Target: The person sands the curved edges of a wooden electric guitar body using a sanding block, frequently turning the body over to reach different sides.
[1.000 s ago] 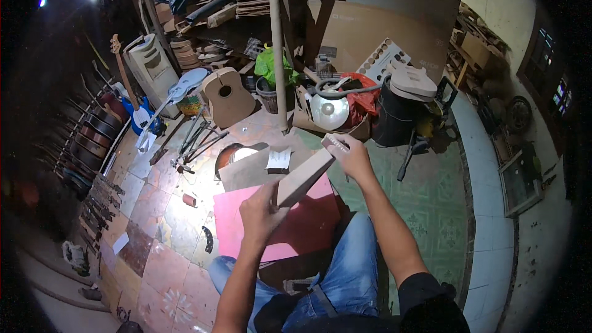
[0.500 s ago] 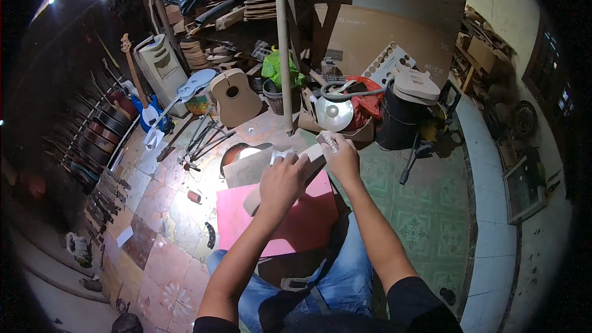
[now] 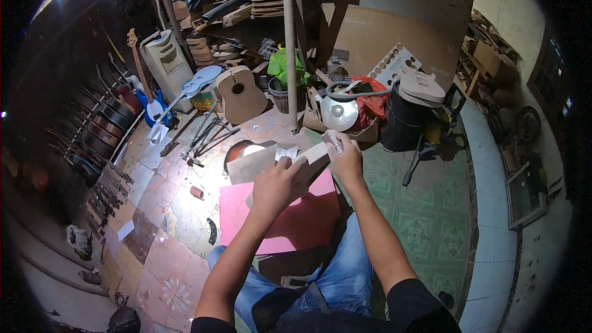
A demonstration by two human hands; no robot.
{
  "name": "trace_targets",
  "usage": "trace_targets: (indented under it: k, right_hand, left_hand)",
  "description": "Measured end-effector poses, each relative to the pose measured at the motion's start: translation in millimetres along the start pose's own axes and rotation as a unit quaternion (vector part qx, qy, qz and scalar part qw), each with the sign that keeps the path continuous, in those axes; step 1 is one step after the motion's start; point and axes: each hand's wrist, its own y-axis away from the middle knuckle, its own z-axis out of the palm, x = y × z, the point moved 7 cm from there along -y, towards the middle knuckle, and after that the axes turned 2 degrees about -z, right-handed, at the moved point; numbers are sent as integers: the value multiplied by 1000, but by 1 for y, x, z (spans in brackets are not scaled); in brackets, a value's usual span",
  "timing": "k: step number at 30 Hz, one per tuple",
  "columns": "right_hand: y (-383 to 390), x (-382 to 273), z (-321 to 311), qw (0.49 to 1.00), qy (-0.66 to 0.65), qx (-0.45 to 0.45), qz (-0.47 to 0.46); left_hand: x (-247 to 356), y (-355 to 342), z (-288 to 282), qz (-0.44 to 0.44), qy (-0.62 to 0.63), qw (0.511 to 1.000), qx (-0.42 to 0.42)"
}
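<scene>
My left hand [image 3: 273, 188] grips a pale wooden block [image 3: 313, 160] from above, its fingers over the top. The block lies at a slant over a pink board [image 3: 240, 216]. At the block's far right end my right hand [image 3: 346, 162] holds a small brownish piece with a pale ridged strip [image 3: 334, 142]; I cannot make out what it is. Under and beyond my hands are a grey-brown sheet [image 3: 246, 168] and a white paper [image 3: 287, 151], with part of a round guitar body [image 3: 237, 154] showing behind them.
An unfinished guitar [image 3: 240, 105], folded metal stands [image 3: 206, 132] and a red cylinder [image 3: 197, 192] are on the tiled floor. Racked guitars [image 3: 105, 123] line the left. A pole [image 3: 288, 55], a black bin [image 3: 394, 129] and a cardboard box [image 3: 382, 24] stand ahead; a window frame [image 3: 524, 188] leans at right.
My left hand has moved forward and right from the block's near end onto its top. My right hand has shifted only slightly, still holding the small piece at the far end.
</scene>
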Motion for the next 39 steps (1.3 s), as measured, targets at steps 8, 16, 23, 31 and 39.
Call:
trace_targets:
  k: [8,16,23,31,39]
  right_hand:
    - [6,0,-9,997,-57,10,-56]
    - [8,-7,-11,998,-37,10,-51]
    - [19,-31,-18,999,8,-40,-20]
    - [18,-44,-31,997,-31,-32,-57]
    - [60,-88,-33,983,35,-24,-180]
  left_hand:
    - [4,7,0,-2,29,1000,-4]
    - [-8,10,-3,-54,100,993,-23]
    - [-24,16,10,-196,54,975,-94]
    - [-26,26,24,-208,67,972,-90]
    - [-38,53,8,-228,173,958,2]
